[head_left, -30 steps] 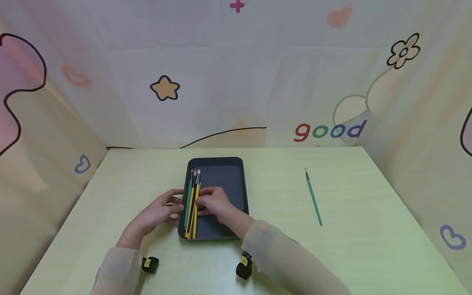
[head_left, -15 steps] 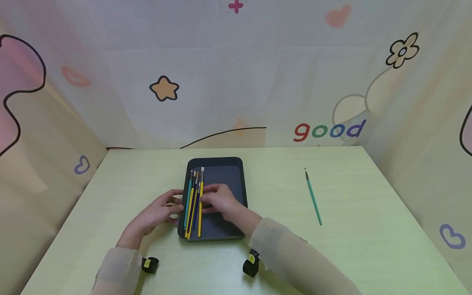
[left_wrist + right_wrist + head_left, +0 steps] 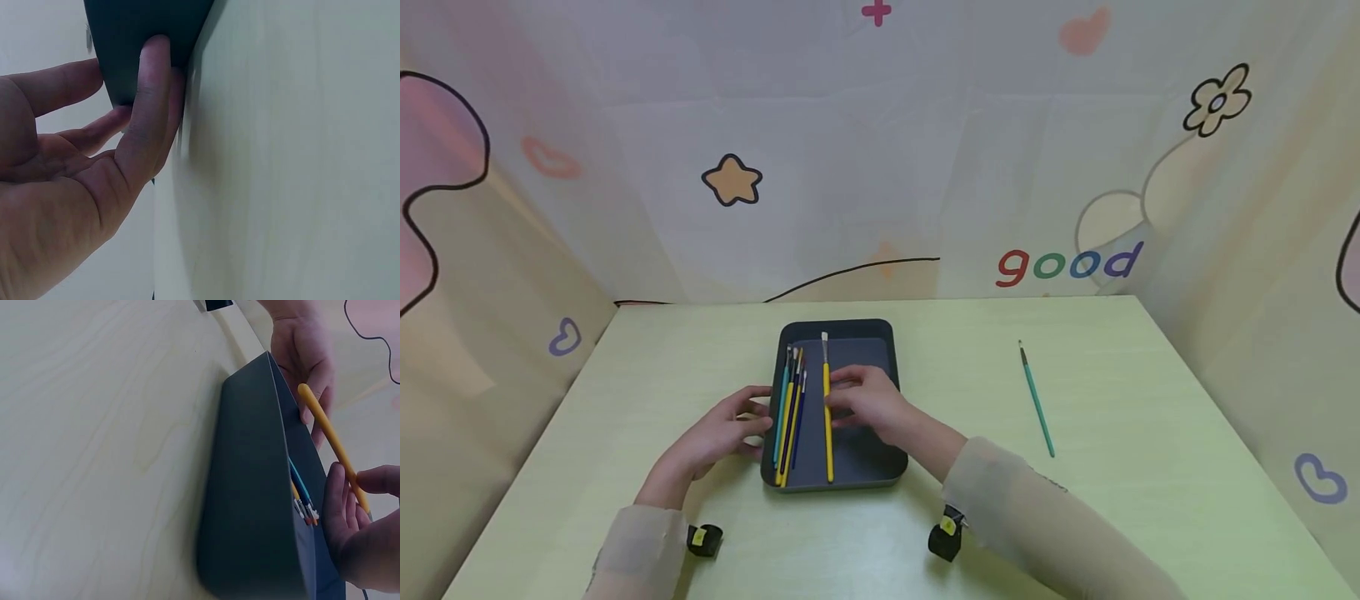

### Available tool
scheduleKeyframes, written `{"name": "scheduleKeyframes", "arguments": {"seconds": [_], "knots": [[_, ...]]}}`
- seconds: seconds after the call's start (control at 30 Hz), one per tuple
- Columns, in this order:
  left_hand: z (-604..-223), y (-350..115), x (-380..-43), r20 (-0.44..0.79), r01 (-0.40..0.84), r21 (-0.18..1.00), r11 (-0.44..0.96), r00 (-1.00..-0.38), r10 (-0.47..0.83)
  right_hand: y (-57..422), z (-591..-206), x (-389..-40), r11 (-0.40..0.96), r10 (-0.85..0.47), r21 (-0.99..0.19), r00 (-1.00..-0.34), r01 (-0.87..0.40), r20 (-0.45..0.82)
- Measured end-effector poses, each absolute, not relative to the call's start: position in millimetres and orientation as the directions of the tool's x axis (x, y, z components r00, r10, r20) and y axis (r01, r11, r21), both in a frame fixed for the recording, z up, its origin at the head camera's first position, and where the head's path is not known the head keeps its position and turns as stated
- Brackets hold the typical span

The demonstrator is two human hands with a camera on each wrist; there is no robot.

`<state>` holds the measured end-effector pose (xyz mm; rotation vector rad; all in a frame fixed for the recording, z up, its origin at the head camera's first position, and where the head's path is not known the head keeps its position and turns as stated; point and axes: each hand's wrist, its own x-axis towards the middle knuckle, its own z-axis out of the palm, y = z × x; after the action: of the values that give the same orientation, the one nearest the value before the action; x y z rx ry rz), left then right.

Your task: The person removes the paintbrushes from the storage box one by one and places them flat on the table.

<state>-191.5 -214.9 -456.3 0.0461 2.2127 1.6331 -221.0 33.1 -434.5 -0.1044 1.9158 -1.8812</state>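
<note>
My right hand (image 3: 872, 404) pinches the yellow handle of a flat-tipped paintbrush (image 3: 828, 421) between thumb and fingertips. In the right wrist view, this paintbrush (image 3: 328, 434) is raised over the dark tray (image 3: 250, 481). The brush points away from me, bristles at the far end, above the middle of the tray (image 3: 865, 462). Along the tray's left wall lie several other paintbrushes (image 3: 787, 417) with teal, yellow and dark blue handles. My left hand (image 3: 722, 429) rests its fingertips against the tray's left side. The left wrist view shows those fingers (image 3: 150, 100) touching the outer wall.
A single teal paintbrush (image 3: 1037, 404) lies on the pale table (image 3: 1150, 500), right of the tray. A black wrist camera (image 3: 705, 540) hangs by the left sleeve, another wrist camera (image 3: 946, 537) by the right. A printed curtain (image 3: 850, 167) stands behind the table.
My right hand has drawn the yellow paintbrush rightward, away from the bunch at the tray's left wall to the middle. The left hand has stayed at the tray's side.
</note>
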Motion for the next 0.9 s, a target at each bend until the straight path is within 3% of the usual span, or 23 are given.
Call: {"name": "scheduleKeyframes", "arguments": {"seconds": [0.9], "knots": [[-458, -215, -192, -0.268, -0.180, 0.935, 0.307, -0.923, 0.276, 115, -415, -216, 0.164, -0.358, -0.962, -0.896, 0.217, -0.263]]}}
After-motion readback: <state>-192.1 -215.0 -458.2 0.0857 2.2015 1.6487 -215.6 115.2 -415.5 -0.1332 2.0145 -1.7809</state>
